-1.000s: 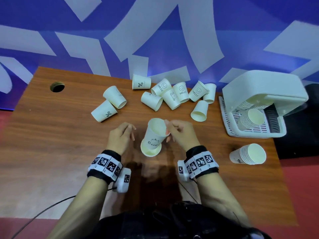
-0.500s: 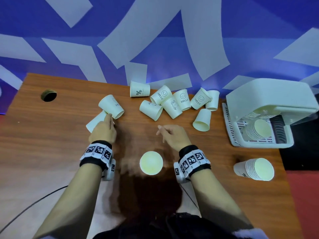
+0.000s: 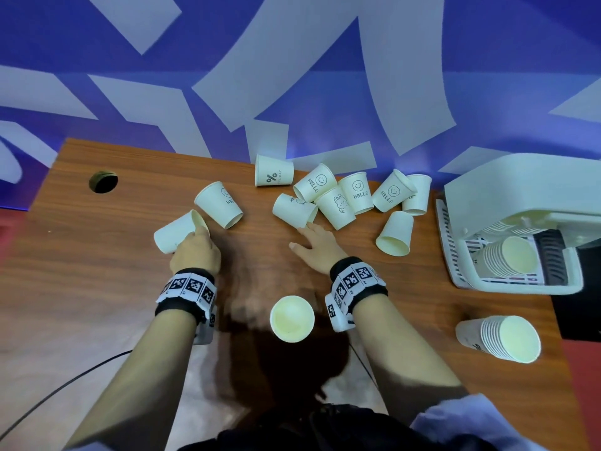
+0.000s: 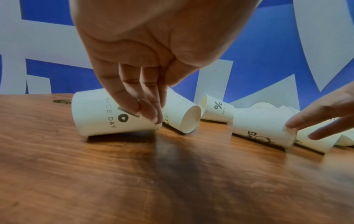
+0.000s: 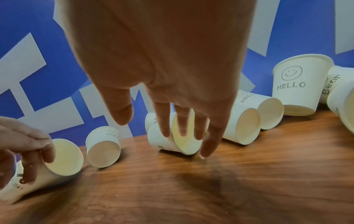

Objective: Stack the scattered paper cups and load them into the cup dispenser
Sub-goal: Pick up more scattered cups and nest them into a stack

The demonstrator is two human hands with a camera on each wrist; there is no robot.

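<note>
left hand [image 3: 196, 250] curls its fingers over the rim of a tipped "nice day" cup [image 3: 177, 231] at the table's [image 3: 97, 288] left. upright cup stack [image 3: 292, 318] stands between the wrists. right hand [image 3: 317, 247], fingers straight, touches a tipped cup [image 3: 294, 209] in the scattered group. dispenser [image 3: 527, 222] at far right.

matt white paper cups [image 3: 337, 208], glossy wood-grain table [image 3: 97, 275], smooth white plastic dispenser [image 3: 527, 187]
</note>
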